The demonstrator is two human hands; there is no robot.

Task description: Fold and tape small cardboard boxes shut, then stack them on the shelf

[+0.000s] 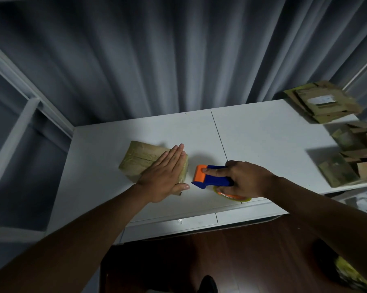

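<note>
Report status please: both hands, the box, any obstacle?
Left hand flat on box. Right hand grips tape dispenser beside box. Nothing between them.

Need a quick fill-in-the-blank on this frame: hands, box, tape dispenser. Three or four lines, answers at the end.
1. The left hand lies ____ on the cardboard box.
2. The right hand holds the blue and ____ tape dispenser.
3. The dispenser is to the ____ of the box.
4. More cardboard boxes are piled at the table's ____ edge.

Answers: flat; orange; right; right
</note>
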